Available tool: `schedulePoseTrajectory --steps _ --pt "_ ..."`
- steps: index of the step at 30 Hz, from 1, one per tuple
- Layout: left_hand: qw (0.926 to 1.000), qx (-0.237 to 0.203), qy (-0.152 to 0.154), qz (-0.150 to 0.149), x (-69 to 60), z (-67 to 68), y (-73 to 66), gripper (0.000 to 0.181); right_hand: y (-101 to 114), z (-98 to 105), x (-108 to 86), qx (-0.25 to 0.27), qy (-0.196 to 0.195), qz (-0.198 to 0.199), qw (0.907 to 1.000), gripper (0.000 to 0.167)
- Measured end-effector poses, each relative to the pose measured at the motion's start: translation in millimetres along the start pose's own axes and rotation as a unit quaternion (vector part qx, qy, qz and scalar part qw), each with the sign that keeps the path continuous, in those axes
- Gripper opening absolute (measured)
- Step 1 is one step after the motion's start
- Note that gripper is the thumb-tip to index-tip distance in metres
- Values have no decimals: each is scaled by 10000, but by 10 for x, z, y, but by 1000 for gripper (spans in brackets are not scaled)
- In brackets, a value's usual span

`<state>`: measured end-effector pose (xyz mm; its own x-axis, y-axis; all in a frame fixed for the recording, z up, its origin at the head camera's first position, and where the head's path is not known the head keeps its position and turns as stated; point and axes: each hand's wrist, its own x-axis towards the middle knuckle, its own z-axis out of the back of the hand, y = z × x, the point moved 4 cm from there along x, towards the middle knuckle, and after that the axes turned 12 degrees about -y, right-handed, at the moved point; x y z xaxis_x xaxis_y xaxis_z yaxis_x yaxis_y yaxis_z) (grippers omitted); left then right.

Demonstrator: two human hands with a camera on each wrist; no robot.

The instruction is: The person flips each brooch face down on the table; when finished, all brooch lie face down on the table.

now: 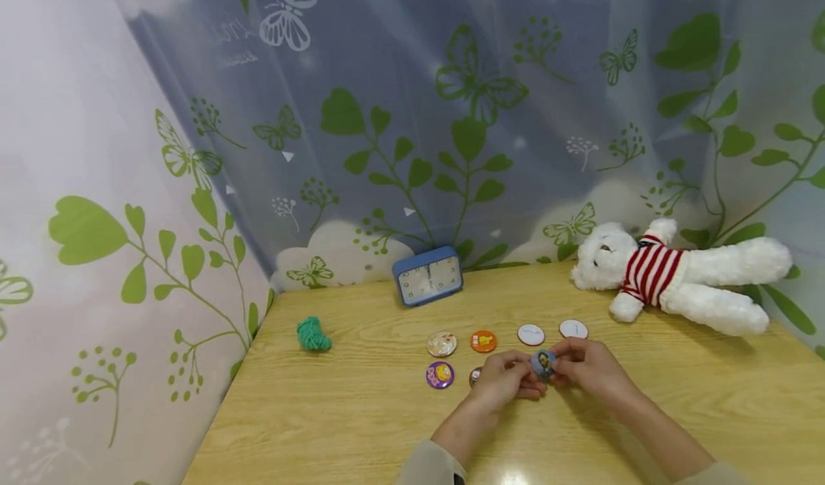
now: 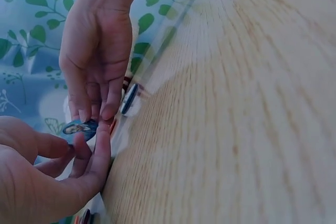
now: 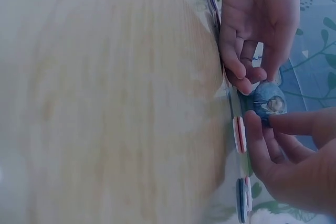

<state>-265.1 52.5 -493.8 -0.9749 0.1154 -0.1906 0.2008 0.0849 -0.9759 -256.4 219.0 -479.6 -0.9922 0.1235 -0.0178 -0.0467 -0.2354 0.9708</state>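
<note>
A round blue pin badge [image 1: 544,363] with a figure printed on it is held between both hands, above the wooden table. My left hand [image 1: 499,382] pinches its left edge, while my right hand [image 1: 593,370] grips the opposite edge with thumb and fingers. In the right wrist view the badge [image 3: 269,99] tilts with its picture showing. Behind the hands lie two white discs, one left [image 1: 531,334] and one right [image 1: 573,329]. Left of them sit an orange badge [image 1: 483,340], a cream badge [image 1: 442,344] and a purple badge [image 1: 440,375]. My left hand partly hides another badge [image 1: 475,377].
A blue clock [image 1: 428,277] stands at the table's back edge. A white teddy bear [image 1: 654,266] in a striped sweater lies at the back right. Green yarn [image 1: 313,334] sits at the left. A patterned curtain [image 1: 399,127] hangs behind the table [image 1: 309,420].
</note>
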Motion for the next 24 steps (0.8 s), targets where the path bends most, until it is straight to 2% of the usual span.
schedulePoseTrajectory --steps 10,14,24 --pt "9996 -32 -209 169 16 1 0 19 -15 7 -1 -25 56 28 10000 18" --pt "9997 -85 -195 88 32 -5 18 19 -26 39 -11 -171 99 16 9998 19" --pt "9995 -273 -88 -105 42 12 40 15 -60 45 -38 261 614 -79 9977 24"
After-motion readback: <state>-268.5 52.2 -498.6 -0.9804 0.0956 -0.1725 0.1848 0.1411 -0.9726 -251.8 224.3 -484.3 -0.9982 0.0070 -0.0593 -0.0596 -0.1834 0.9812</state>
